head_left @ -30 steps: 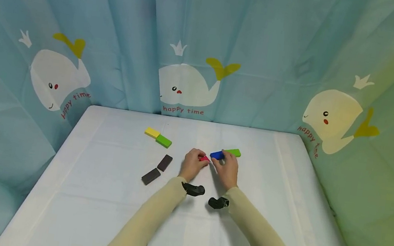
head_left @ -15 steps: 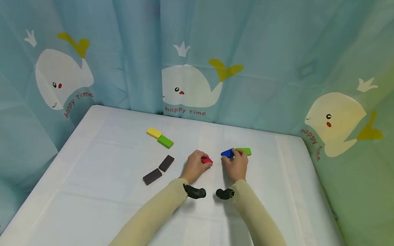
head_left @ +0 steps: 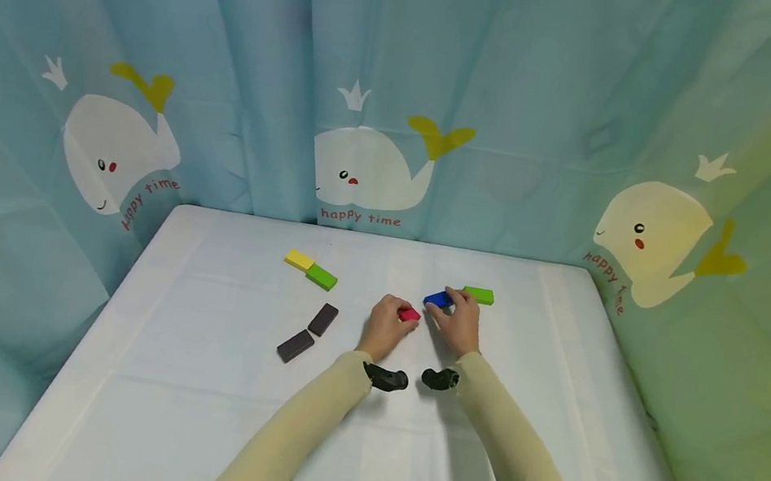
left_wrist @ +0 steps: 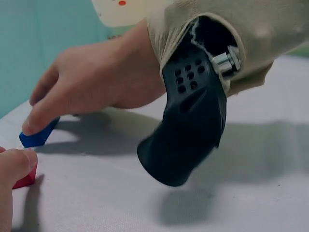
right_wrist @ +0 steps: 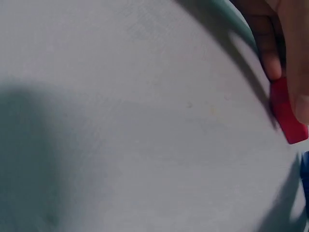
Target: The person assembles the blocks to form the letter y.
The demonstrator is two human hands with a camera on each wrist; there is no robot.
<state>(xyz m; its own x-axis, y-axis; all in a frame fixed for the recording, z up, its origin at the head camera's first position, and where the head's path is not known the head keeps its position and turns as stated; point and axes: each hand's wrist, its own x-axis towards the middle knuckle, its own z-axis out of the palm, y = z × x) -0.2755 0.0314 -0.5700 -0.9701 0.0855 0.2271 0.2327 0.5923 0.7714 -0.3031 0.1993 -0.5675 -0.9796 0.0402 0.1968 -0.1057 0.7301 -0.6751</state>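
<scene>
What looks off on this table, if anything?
No visible spill or damage. One slight oddity: the nearer dark block and the farther dark block lie skewed to each other, not in line. The red block in the left hand and blue block in the right hand look ordinary.

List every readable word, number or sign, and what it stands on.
"happy time": curtain, below the left whale.
"happy time": curtain, below the middle whale.
"happy time": curtain, below the right whale, "i" unclear.
"me": curtain, lower left, cut off by picture edge.
Left wrist view: curtain letters too blurred to read.
Red block, blue block, other blocks: none visible.
</scene>
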